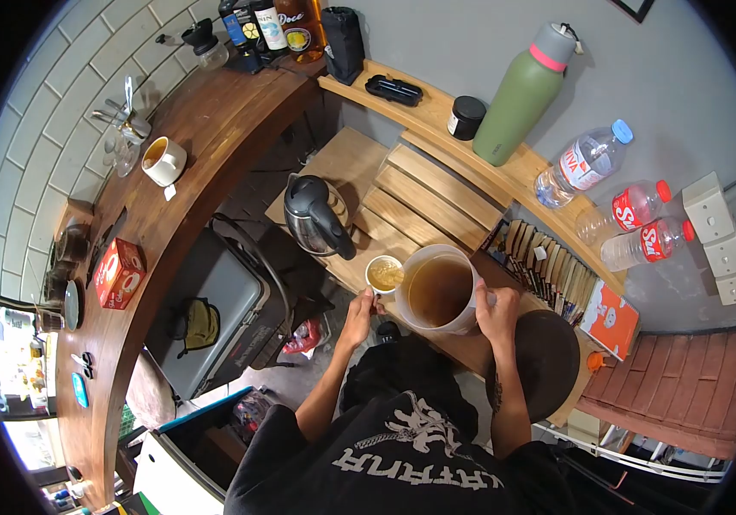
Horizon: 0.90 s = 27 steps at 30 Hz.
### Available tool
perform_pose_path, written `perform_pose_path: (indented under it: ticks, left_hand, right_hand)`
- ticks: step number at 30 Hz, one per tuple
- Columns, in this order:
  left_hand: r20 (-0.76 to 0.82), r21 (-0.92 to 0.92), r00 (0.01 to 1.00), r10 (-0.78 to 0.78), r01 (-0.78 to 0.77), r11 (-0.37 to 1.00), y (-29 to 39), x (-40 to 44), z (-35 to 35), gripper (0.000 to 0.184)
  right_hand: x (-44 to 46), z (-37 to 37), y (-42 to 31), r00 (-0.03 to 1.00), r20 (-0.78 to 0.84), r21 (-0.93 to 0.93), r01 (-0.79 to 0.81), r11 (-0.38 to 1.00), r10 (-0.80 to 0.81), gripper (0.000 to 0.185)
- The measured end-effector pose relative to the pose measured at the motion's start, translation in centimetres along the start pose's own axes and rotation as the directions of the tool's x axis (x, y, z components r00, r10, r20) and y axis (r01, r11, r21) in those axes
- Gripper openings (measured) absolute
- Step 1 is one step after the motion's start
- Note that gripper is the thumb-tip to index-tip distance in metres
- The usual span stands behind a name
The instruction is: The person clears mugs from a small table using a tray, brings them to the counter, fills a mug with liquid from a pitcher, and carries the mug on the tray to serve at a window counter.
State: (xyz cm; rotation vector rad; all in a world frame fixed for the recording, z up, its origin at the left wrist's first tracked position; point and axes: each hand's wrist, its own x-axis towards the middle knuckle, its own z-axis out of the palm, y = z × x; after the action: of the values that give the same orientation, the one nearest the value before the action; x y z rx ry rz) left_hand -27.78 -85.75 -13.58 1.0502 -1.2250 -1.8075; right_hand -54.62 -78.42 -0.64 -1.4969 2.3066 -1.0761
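Note:
My right hand (496, 314) is closed around the handle of a translucent plastic pitcher (461, 321) that contains brown liquid. The pitcher tilts toward a small white cup (370, 285), and its lip is right beside the cup's rim. Pale yellow, frothy-looking liquid shows inside the cup. My left hand (359, 316) pinches the cup at its near side, apparently by the handle, which the fingers mostly hide. Behind the cup, a black electric kettle (309, 210) with a clear body stands on the wooden slatted bench (424, 202).
A round dark stool seat (548, 365) is beside my right forearm. Books (539, 262) stand right of the bench. A green bottle (522, 103) and water bottles (587, 163) line the wall ledge. On the curved counter at left are a mug (164, 161) and red box (117, 275).

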Motion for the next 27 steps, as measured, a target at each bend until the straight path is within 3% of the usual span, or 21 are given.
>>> perform_pose_path:
  ticks: [7,10,14,17,21,27]
  left_hand:
    - [0.064,0.034,0.998,0.014,-0.016,0.999,2.4,0.4,1.7,0.047]
    - [0.094,0.043,0.995,0.020,-0.024,0.999,3.4,0.6,2.3,0.046]
    - [0.108,0.045,0.994,0.030,-0.035,0.998,4.8,0.7,3.2,0.046]
    - [0.118,0.079,0.993,0.033,-0.042,0.996,5.4,0.4,3.5,0.046]
    - [0.104,0.050,0.995,0.001,-0.006,0.999,7.7,-0.7,4.7,0.046]
    - [0.072,0.208,0.997,0.015,-0.030,0.978,11.6,-3.1,7.1,0.046]
  right_hand:
    - [-0.9,-2.8,1.0,0.996,0.017,0.114,-0.085,0.990,0.084,0.037]
    - [-1.7,-2.8,2.9,0.994,-0.088,0.170,-0.057,0.984,0.073,0.036]
    - [-2.7,-3.8,4.5,0.988,-0.070,0.195,-0.123,0.973,0.138,0.036]
    - [-3.4,-4.1,5.0,0.980,-0.139,0.363,-0.086,0.928,0.145,0.038]
    - [-4.5,-4.7,6.5,0.978,-0.096,0.397,-0.135,0.908,0.187,0.040]
    - [-5.8,-4.2,10.6,0.966,-0.054,0.528,-0.188,0.828,0.254,0.043]
